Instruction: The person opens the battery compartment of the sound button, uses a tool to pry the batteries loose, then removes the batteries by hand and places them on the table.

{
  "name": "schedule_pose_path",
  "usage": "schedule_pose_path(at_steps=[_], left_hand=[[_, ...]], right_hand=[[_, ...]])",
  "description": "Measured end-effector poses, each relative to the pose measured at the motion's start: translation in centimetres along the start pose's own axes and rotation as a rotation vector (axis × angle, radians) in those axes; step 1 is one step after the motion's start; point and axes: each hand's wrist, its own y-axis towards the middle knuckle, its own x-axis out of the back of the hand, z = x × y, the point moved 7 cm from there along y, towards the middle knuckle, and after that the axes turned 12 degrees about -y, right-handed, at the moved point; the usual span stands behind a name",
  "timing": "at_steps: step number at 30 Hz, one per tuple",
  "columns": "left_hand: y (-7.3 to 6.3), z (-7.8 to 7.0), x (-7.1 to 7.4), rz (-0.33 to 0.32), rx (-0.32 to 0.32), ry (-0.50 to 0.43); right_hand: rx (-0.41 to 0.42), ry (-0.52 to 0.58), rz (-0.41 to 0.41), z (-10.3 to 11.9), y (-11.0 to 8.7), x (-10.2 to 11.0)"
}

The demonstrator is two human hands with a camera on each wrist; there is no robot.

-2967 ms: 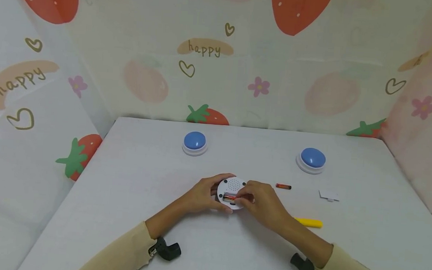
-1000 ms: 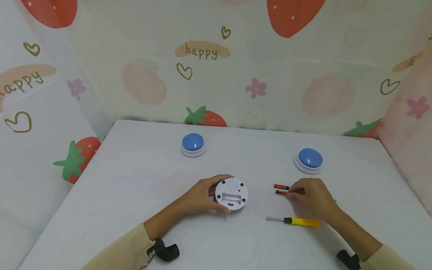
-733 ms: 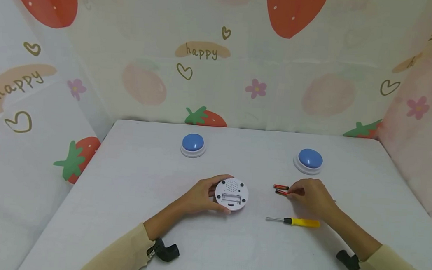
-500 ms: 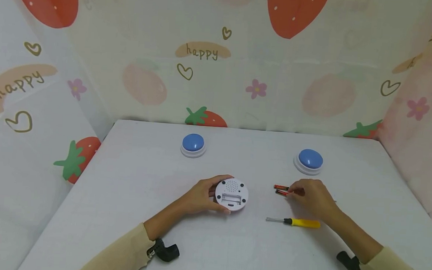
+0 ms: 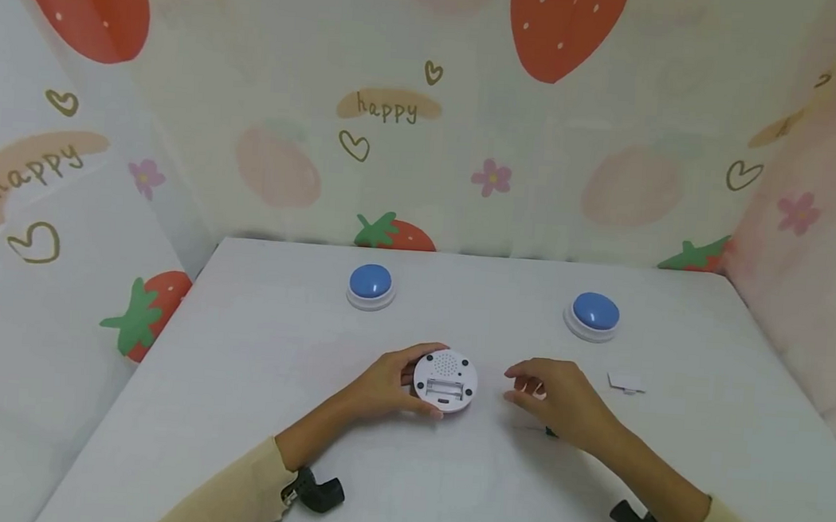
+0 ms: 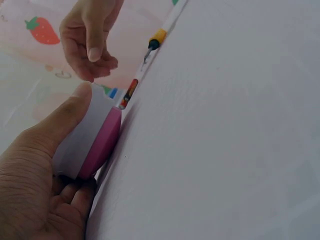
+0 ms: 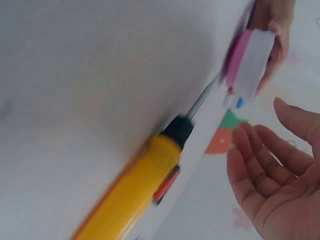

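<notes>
While the left hand (image 5: 381, 388) grips a round device (image 5: 446, 366) by its rim, thumb on the near side and fingers round the far side, the right hand (image 5: 556, 397) hovers a little way to the right of it, released, with its fingers loosely bent and its thumb apart. The device sits between the two hands, its white back turned up to show speaker holes, dark feet and an open battery slot; its pink side faces the table (image 5: 448, 478). Below the right hand lies a screwdriver (image 7: 132, 190) with a yellow handle, its shaft pointing toward the left hand, and just past the handle is a red-and-black battery (image 7: 166, 185). A small white cover (image 5: 624, 383) lies to the right of the right hand. Beyond the left hand stands one blue-topped button (image 5: 370, 282), and beyond the right hand another button (image 5: 594, 313) like it.
</notes>
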Motion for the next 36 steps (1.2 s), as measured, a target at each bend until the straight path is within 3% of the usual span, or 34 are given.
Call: schedule_pose_path(at_steps=[4,11,15,26,30,36], left_hand=[[-0.1,0.6,-0.5,0.011,0.009,-0.001],[0.1,0.5,-0.9,0.024,-0.001,-0.022],[0.2,0.4,-1.1,0.041,-0.011,-0.020],[0.2,-0.3,-0.4,0.027,0.003,-0.024],[0.2,-1.1,-0.1,0.012,0.003,0.018],[2.0,-3.2,0.7,0.005,-0.022,0.083]], right_hand=[[0.029,0.057,0.042,1.3,0.1,-1.4],[-0.078,0.165,0.150,1.9,0.3,-3.3],[-0.083,0.217,0.178,2.2,0.5,-3.9],[-0.101,0.265,0.143,2.6,1.6,-3.5],[-0.083,0.258,0.110,2.5,2.1,-2.8],[-0.112,0.275,0.075,1.8,3.4,-1.5]])
